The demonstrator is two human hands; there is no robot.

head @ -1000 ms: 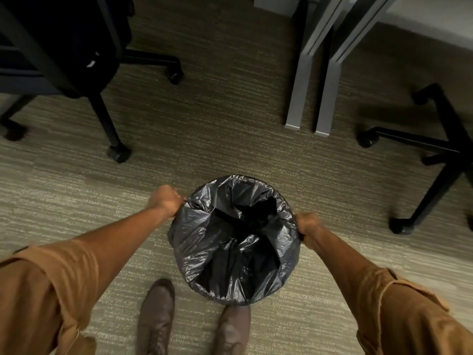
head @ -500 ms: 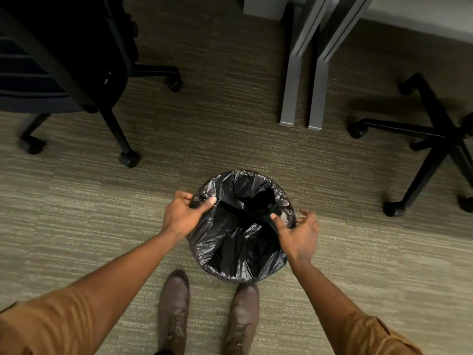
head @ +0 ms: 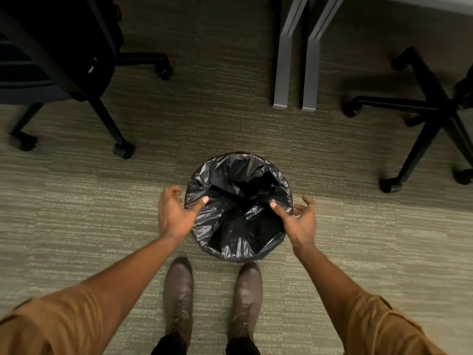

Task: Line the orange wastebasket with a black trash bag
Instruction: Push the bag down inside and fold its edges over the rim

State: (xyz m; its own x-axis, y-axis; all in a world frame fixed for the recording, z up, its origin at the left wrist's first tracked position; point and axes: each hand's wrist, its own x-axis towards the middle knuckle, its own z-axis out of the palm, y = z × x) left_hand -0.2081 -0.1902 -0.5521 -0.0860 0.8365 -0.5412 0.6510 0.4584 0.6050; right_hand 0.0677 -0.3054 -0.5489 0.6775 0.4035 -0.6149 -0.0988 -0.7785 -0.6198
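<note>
A black trash bag (head: 238, 206) covers the round wastebasket on the carpet just ahead of my shoes; its plastic folds over the whole rim, so no orange of the basket shows. My left hand (head: 174, 213) hovers at the bag's left edge, fingers spread, thumb resting on the plastic. My right hand (head: 299, 219) is at the right edge, fingers apart, thumb touching the bag's inner fold. Neither hand grips the bag.
A black office chair (head: 64, 60) with wheeled legs stands at the back left. Another chair base (head: 435, 111) is at the right. Two grey desk legs (head: 294, 60) rise behind the basket. My brown boots (head: 212, 298) stand just behind it.
Both hands let go of the bag's rim, which they gripped a second ago, and opened beside it. The view has pulled back and up from the basket.
</note>
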